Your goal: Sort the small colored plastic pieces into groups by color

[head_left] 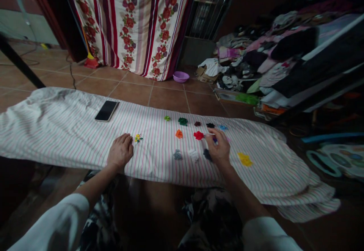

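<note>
My left hand [120, 151] rests palm down on a striped cloth [153, 160], its fingers loosely bent and nothing visible in them. Just right of its fingertips lies a small mixed pile of yellow and green pieces [138, 138]. My right hand [219, 148] is over the sorted piles, thumb and index finger close together; whatever they pinch is too small to make out. Beside those fingertips is a red pile [198, 135]. The hand partly covers a blue-purple pile [215, 140] and a dark pile [207, 154]. Nearby are orange [179, 134], white [193, 155] and grey piles [177, 154].
Along the cloth's far side sit light green [167, 118], dark green [182, 121], brown [197, 123], black [210, 125] and light blue piles [222, 127]. A yellow pile [245, 159] lies right, a phone [107, 111] left. Beyond are a purple basin [181, 77] and heaped clothes [256, 57].
</note>
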### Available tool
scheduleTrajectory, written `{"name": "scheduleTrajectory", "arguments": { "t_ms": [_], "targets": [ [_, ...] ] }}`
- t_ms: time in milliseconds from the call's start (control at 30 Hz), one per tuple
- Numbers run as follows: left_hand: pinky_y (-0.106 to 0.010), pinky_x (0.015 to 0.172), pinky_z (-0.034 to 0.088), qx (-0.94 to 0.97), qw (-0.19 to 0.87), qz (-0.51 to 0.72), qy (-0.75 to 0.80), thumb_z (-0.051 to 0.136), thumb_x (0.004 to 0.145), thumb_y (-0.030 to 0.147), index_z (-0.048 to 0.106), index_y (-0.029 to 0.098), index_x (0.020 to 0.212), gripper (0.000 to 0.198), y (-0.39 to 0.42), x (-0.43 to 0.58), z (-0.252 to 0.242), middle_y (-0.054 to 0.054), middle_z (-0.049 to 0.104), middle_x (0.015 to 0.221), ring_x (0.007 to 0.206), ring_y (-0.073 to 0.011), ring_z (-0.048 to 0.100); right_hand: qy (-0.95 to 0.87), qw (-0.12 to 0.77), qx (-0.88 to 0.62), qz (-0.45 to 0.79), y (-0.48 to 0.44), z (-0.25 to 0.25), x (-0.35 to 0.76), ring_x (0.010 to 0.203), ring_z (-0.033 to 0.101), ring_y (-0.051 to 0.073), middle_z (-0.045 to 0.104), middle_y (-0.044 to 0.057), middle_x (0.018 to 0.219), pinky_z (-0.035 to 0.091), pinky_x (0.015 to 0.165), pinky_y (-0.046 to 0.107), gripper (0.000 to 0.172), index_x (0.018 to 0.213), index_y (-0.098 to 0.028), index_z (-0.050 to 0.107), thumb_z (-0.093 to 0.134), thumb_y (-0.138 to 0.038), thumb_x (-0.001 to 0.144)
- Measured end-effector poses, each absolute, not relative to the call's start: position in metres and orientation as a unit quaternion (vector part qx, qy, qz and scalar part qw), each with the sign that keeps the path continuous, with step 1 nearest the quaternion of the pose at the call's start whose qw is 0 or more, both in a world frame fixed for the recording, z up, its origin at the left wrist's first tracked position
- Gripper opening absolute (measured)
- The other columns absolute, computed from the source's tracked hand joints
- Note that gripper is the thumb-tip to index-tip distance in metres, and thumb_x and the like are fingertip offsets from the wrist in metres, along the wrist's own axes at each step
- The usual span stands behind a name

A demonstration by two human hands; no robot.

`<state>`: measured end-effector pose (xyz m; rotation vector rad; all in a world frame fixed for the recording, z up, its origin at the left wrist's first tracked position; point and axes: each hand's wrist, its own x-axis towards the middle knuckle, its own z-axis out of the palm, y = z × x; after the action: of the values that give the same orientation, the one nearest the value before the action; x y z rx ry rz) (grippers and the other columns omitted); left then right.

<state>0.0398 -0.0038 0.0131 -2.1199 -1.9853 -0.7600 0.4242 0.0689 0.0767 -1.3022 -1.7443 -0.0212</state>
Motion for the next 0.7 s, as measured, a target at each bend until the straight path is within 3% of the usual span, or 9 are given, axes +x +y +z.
{"name": "scheduleTrajectory", "arguments": {
  "t_ms": [133, 300, 467, 700],
  "targets": [
    [-0.043, 0.102, 0.043, -0.703, 0.064, -0.25, -0.662, 0.041, 0.086, 0.019, 0.061, 0.012, 0.11, 0.032, -0.004, 0.04, 0.014, -0.015, 0.064, 0.121, 0.117, -0.0281, 0.056, -0.754, 0.471, -0.449, 0.095, 0.065, 0.07, 0.35, 0.089, 0.063, 0.02, 0.065, 0.008, 0.098, 0.055, 0.077, 0.033, 0.023, 0.101, -0.022, 0.065, 0.047, -0.033, 0.091],
    [-0.045, 0.102, 0.043, -0.705, 0.066, -0.256, -0.658, 0.044, 0.085, 0.018, 0.061, 0.013, 0.11, 0.031, -0.004, 0.04, 0.012, -0.015, 0.064, 0.122, 0.12, -0.0287, 0.055, -0.798, 0.407, -0.384, 0.222, 0.062, 0.044, 0.278, 0.078, 0.062, 0.017, 0.063, 0.006, 0.088, 0.053, 0.066, 0.028, 0.02, 0.097, -0.021, 0.067, 0.049, -0.024, 0.09],
    [-0.045, 0.102, 0.044, -0.702, 0.071, -0.247, -0.664, 0.045, 0.085, 0.018, 0.062, 0.013, 0.109, 0.03, -0.003, 0.041, 0.013, -0.014, 0.065, 0.122, 0.119, -0.0288, 0.056, -0.813, 0.339, -0.389, 0.271, 0.063, 0.024, 0.242, 0.084, 0.062, 0.016, 0.063, 0.006, 0.094, 0.052, 0.073, 0.027, 0.022, 0.1, -0.02, 0.068, 0.05, -0.017, 0.088],
    [-0.045, 0.102, 0.043, -0.704, 0.065, -0.26, -0.658, 0.044, 0.085, 0.018, 0.062, 0.015, 0.108, 0.03, -0.003, 0.04, 0.013, -0.014, 0.065, 0.121, 0.119, -0.0278, 0.056, -0.816, 0.266, -0.455, 0.237, 0.062, 0.022, 0.208, 0.083, 0.061, 0.015, 0.064, 0.004, 0.098, 0.049, 0.081, 0.028, 0.027, 0.11, -0.023, 0.067, 0.057, -0.017, 0.086]
  ]
}}
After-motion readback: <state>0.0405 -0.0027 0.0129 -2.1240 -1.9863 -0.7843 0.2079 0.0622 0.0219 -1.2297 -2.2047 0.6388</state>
